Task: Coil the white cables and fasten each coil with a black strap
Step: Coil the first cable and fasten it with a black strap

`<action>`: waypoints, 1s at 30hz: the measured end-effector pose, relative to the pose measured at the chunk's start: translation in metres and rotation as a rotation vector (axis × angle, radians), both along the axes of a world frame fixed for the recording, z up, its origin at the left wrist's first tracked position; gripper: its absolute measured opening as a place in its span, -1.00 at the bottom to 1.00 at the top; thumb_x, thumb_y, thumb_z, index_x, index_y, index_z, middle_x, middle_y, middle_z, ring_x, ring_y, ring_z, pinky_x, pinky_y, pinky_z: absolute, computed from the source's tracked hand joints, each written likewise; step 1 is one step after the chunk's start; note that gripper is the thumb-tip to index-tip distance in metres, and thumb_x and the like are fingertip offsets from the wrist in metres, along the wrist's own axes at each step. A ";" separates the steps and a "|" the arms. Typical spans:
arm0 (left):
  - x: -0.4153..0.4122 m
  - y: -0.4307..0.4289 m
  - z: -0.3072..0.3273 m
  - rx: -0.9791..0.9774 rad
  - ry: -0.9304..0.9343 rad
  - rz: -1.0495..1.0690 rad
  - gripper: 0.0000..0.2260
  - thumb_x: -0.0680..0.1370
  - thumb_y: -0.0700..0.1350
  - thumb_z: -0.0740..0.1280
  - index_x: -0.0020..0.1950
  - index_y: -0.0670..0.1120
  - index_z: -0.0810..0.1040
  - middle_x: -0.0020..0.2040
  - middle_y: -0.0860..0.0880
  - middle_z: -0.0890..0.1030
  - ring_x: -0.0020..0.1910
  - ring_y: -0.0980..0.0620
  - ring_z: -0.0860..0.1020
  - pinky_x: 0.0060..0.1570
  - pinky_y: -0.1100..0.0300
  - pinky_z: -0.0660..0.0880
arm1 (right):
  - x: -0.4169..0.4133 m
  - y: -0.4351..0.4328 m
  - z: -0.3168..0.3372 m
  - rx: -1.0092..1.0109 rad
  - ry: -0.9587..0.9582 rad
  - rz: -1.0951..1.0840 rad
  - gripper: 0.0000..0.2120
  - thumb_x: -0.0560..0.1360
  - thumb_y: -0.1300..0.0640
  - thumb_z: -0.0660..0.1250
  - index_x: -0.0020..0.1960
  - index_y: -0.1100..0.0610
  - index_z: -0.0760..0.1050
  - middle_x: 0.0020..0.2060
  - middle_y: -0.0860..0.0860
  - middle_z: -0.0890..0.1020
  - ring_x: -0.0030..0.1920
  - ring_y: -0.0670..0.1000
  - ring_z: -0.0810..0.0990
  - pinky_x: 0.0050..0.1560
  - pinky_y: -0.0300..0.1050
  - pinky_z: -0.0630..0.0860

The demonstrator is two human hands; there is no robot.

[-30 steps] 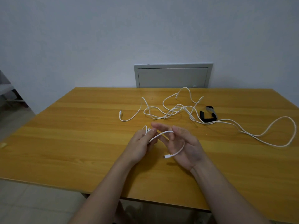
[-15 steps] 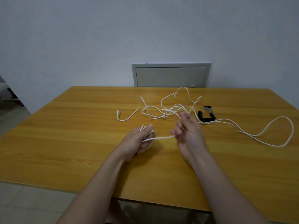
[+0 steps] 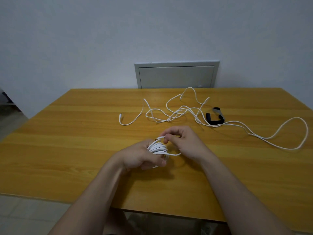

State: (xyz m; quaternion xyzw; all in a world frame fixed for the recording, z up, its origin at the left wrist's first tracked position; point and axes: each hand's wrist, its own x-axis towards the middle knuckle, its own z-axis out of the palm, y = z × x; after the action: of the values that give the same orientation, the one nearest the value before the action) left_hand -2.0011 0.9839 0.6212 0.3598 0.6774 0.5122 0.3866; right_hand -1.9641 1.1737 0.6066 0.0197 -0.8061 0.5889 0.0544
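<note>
Your left hand (image 3: 142, 156) is curled round a tight coil of thin white cable (image 3: 158, 148). The turns are stacked over its fingers and the thumb lies across the near side, so the hand serves as the former that holds the loops to one size and stops them springing apart. Your right hand (image 3: 186, 143), just beside it, pinches the free end (image 3: 160, 137) of that same cable between thumb and fingertips, directly above the coil. A short slack bow runs from the coil's underside toward your right palm, and I judge this is the last bit to lay on. Gripping the tip lets you steer it onto the bundle without a tail flicking out. Both hands are low over the yellow-brown wooden counter (image 3: 67, 150); I cannot tell whether they touch it. The loose white cables (image 3: 176, 113) lie tangled beyond your right knuckles, with one long loop trailing well off to that hand's right. The black fabric strap (image 3: 208, 117) lies beyond and to the right of your right hand, among those strands. The right hand is therefore the one to fetch it once the end is tucked, while the left clamps the coil.
</note>
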 end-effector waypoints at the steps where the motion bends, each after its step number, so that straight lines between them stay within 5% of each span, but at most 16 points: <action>1: -0.001 0.000 -0.001 -0.005 -0.030 0.018 -0.75 0.40 -0.15 0.46 -0.39 -0.08 0.43 -0.48 -0.12 0.27 -0.56 0.04 0.18 -0.54 0.27 0.13 | 0.000 -0.001 -0.001 0.034 0.014 0.038 -0.78 0.60 0.28 0.32 -0.04 0.05 0.71 -0.23 -0.01 0.70 -0.26 -0.23 0.58 -0.16 -0.24 0.49; 3: -0.003 0.000 -0.004 0.012 -0.101 0.047 -0.67 0.45 -0.12 0.45 -0.40 -0.14 0.35 -0.53 -0.02 0.25 -0.60 0.07 0.15 -0.54 0.26 0.08 | -0.001 -0.001 -0.003 0.050 0.028 0.083 -0.74 0.58 0.29 0.34 -0.09 -0.01 0.70 -0.18 0.03 0.73 -0.13 -0.10 0.63 0.01 -0.03 0.54; 7: -0.002 -0.003 -0.008 0.071 -0.115 0.101 -0.56 0.50 -0.03 0.43 -0.43 -0.13 0.27 -0.59 -0.02 0.25 -0.64 0.06 0.15 -0.55 0.17 0.06 | 0.000 0.001 -0.004 0.048 0.035 0.089 -0.78 0.57 0.29 0.35 -0.09 0.04 0.71 -0.18 0.03 0.72 -0.17 -0.10 0.61 -0.02 -0.04 0.54; 12: 0.004 0.002 -0.011 0.112 0.016 0.214 -0.49 0.51 0.02 0.42 -0.52 -0.21 0.35 -0.65 -0.07 0.36 -0.66 0.00 0.26 -0.53 0.25 0.24 | -0.001 0.002 -0.006 0.078 0.059 0.100 -0.82 0.55 0.25 0.35 -0.08 0.05 0.70 -0.17 0.06 0.71 -0.20 -0.05 0.59 -0.06 0.03 0.56; 17: 0.010 0.005 -0.014 0.117 0.094 0.402 -0.60 0.48 0.01 0.48 -0.50 -0.08 0.47 -0.63 -0.13 0.44 -0.68 0.01 0.40 -0.55 0.25 0.24 | -0.001 0.001 -0.006 0.105 0.068 0.069 -0.81 0.55 0.21 0.37 -0.12 -0.03 0.69 -0.17 0.05 0.71 -0.21 -0.01 0.59 -0.02 0.14 0.58; 23: 0.020 0.013 -0.017 0.202 0.240 0.693 -0.57 0.56 -0.02 0.45 -0.34 -0.34 0.55 -0.57 -0.18 0.51 -0.63 0.04 0.45 -0.52 0.29 0.36 | 0.001 0.000 -0.003 0.130 0.054 0.005 -0.84 0.57 0.21 0.38 -0.09 0.01 0.69 -0.16 0.03 0.71 -0.11 0.15 0.64 -0.04 0.07 0.57; 26: 0.019 0.013 -0.017 0.221 0.283 0.763 -0.63 0.50 0.06 0.47 -0.26 -0.27 0.66 -0.56 -0.12 0.49 -0.60 0.04 0.42 -0.50 0.25 0.34 | -0.001 -0.001 -0.005 0.155 0.056 0.001 -0.83 0.57 0.22 0.37 -0.05 0.01 0.70 -0.16 -0.01 0.71 -0.09 0.07 0.66 -0.01 0.04 0.57; 30: 0.014 0.012 -0.021 0.226 0.203 0.678 -0.55 0.55 0.09 0.43 -0.47 -0.04 0.44 -0.56 0.00 0.29 -0.57 0.03 0.24 -0.43 0.09 0.15 | -0.001 0.000 -0.006 0.129 0.060 0.003 -0.83 0.57 0.23 0.36 -0.05 0.03 0.70 -0.17 -0.01 0.71 -0.10 0.09 0.66 -0.01 0.04 0.58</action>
State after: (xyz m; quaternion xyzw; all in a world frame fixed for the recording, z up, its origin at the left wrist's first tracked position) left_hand -1.9866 0.9959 0.6002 0.2044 0.7321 0.6444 0.0836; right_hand -1.9654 1.1741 0.6005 0.0419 -0.8403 0.5350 0.0764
